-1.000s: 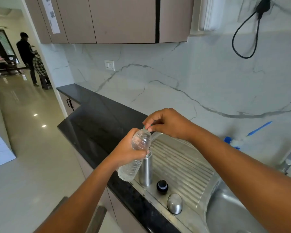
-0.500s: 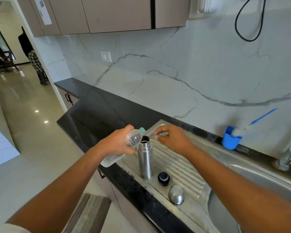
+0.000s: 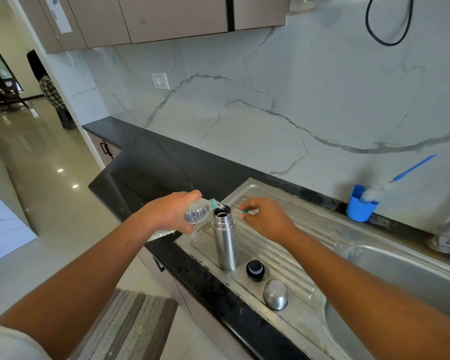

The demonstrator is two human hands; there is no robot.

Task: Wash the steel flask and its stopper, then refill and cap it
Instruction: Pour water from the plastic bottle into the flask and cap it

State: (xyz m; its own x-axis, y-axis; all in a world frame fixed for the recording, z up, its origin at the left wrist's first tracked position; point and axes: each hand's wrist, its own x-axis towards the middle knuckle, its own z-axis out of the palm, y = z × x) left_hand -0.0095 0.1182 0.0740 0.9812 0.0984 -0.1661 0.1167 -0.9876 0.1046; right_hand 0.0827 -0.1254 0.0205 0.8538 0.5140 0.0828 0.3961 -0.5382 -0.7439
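head view: the left hand has its fingers curled round a clear plastic bottle, tipped so that its neck sits at the open mouth of the steel flask. the right hand pinches the bottle's small green cap between thumb and fingertip, just beside the flask's rim, with the other fingers loosely bent.

the flask stands upright on the ribbed draining board, near its front-left corner, with its long axis vertical and its mouth pointing up. the black stopper sits just beside its base, and the domed steel cup lies mouth-down a little nearer the camera.

the flask looks stiff and smooth, probably slippery when wet, and should get heavier as it fills. tall and narrow, it could tip from a nudge at the top, so a grip round the middle of the body seems safest. the thin bottle looks soft and would likely buckle under a hard squeeze.
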